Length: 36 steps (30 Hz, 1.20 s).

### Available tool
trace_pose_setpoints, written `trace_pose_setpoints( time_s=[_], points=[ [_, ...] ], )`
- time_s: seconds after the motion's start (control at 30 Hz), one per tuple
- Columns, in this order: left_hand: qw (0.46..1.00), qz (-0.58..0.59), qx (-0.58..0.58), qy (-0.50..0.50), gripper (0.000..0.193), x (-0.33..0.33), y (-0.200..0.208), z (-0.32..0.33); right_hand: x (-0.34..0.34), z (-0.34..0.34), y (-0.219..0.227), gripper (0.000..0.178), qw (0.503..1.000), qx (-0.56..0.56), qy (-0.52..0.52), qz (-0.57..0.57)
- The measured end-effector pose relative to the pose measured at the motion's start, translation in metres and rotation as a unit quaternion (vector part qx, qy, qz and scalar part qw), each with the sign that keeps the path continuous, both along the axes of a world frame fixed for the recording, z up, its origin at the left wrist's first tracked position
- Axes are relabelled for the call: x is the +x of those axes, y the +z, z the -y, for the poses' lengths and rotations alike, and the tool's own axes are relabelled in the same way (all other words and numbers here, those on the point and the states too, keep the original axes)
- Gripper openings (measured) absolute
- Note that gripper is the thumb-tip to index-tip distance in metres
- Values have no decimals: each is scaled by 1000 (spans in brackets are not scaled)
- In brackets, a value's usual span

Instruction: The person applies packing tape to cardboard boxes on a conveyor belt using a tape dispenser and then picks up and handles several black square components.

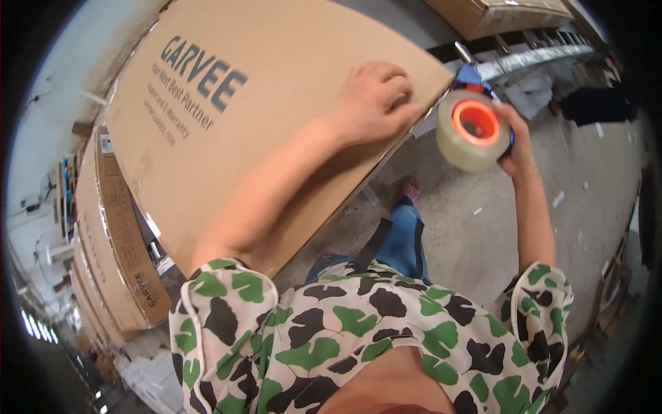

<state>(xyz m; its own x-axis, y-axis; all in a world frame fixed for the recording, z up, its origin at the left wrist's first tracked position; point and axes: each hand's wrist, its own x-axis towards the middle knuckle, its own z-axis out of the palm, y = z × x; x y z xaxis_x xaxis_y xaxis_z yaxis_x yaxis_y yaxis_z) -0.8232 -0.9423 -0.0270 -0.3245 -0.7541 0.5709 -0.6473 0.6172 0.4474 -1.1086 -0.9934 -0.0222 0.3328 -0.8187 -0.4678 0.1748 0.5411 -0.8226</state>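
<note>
From where I stand, everything hangs on the gap between the tape gun (470,76) and the far right corner of the big cardboard box (269,117). The gun lies to the box's right, slanting, its blue head ahead and leftward by that corner, its back end toward the person (whether head and cardboard touch, I can't tell). The right hand (516,141) is the nearer one to it, fingers closed round its far side, while a fat roll of clear tape (454,145) on an orange core (463,109) faces inward.

The left hand (378,103) rests on the box top near the edge facing the person, fingers loosely bent; I see nothing in its grasp, though its underside is hidden. The box's near edge runs slantwise from the left elbow up to that corner.

As for containers, the big box shows a flat, covered top, so its contents are hidden. More cartons (121,228) lean at the left, and another carton (507,17) sits beyond; I can't see into those either.
</note>
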Motion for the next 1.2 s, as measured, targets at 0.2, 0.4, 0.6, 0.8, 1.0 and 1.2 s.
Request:
trace_pose_setpoints(
  time_s=[0.2, 0.4, 0.6, 0.8, 1.0, 1.2],
  points=[
    [987, 104, 87, 87, 31, 149, 10, -209, 95, -209, 3, 35, 999, -34, -21, -23],
    [981, 119, 41, 145, 34, 187, 12, -275, 148, -338, 13, 40, 1000, 6, 10, -28],
    [992, 105, -18, 65, 17, 121, 32, -232, 153, -341, 16, 37, 999, 14, -29, 18],
    [820, 550, -21, -159, 22, -30, 54, -151, 151, -342, 1, 45, 997, -14, -28, 70],
    [585, 799, -16, -136, 32, -61, -14, -143, 154, -346, -1, 48, 993, -21, -56, 102],
    [644, 761, -62, -46, 69, -11, -11, -133, 161, -340, -10, 52, 987, -40, -32, 151]
  ],
)
